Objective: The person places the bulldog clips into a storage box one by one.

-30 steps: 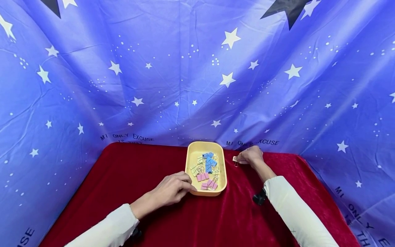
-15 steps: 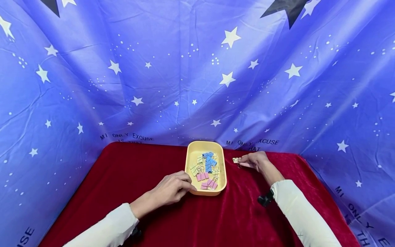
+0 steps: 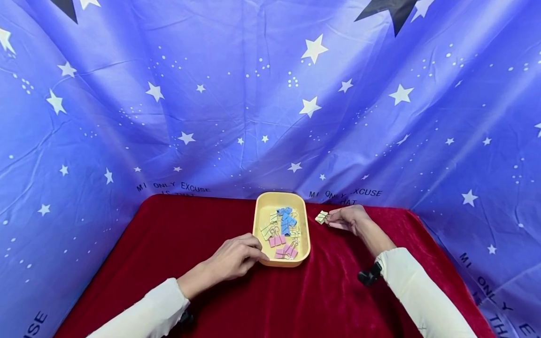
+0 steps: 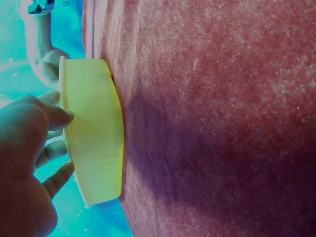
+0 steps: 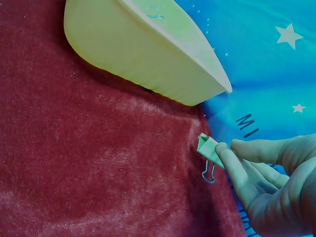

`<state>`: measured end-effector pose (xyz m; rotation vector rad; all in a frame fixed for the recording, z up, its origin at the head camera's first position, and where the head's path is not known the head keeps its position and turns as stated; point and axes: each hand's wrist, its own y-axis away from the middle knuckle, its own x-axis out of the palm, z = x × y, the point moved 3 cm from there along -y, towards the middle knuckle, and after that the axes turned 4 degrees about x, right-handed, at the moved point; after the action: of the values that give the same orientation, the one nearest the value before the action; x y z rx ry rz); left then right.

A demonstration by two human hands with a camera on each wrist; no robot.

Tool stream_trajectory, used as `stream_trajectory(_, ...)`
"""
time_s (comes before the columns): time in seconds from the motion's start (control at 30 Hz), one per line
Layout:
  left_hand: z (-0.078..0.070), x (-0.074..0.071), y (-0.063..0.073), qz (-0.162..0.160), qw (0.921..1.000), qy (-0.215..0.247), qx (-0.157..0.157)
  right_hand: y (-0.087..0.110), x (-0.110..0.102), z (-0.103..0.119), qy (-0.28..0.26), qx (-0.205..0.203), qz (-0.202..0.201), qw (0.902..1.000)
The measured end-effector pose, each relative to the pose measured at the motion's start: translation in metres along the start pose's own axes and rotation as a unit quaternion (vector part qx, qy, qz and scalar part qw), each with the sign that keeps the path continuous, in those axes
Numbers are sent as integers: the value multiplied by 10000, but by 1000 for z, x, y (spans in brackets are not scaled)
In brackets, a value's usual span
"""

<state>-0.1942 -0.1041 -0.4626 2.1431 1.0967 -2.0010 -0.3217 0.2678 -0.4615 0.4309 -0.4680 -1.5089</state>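
A pale yellow binder clip (image 3: 321, 217) is pinched in my right hand (image 3: 351, 218), to the right of the yellow tray (image 3: 307, 234). In the right wrist view the binder clip (image 5: 210, 149) shows one wire handle hanging down, while the fingertips hide its other end. My left hand (image 3: 236, 256) grips the near left corner of the tray by its rim. Inside the tray lie blue binder clips (image 3: 287, 221), pink binder clips (image 3: 277, 241) and pale yellow binder clips (image 3: 268, 231).
Red velvet cloth (image 3: 203, 216) covers the table under the tray. Behind it and at both sides hangs a blue curtain (image 3: 236, 117) printed with stars, close to the table's far edge.
My right hand has shifted slightly right, and the pale yellow binder clip has turned in its fingers, showing more of itself. The left hand and the tray have stayed in place.
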Motion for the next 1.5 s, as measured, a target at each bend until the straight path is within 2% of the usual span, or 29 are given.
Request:
stream_trajectory(0.37,0,-1,0,40,10000,59,-34,22,2,16,148,-346,113,9992)
stream_trajectory(0.6,1,0,1,11,10000,63,-10,31,11,30,384,-659,201,9969)
stream_trajectory(0.93,1,1,1,-54,10000,4,34,52,45,40,879,-1076,318,9898)
stream_trajectory(1.2,1,-1,1,59,9999,91,0,64,75,35,1468,-1201,251,9815)
stream_trajectory(1.5,2,0,1,2,10000,53,5,69,103,25,1892,-1392,460,9709)
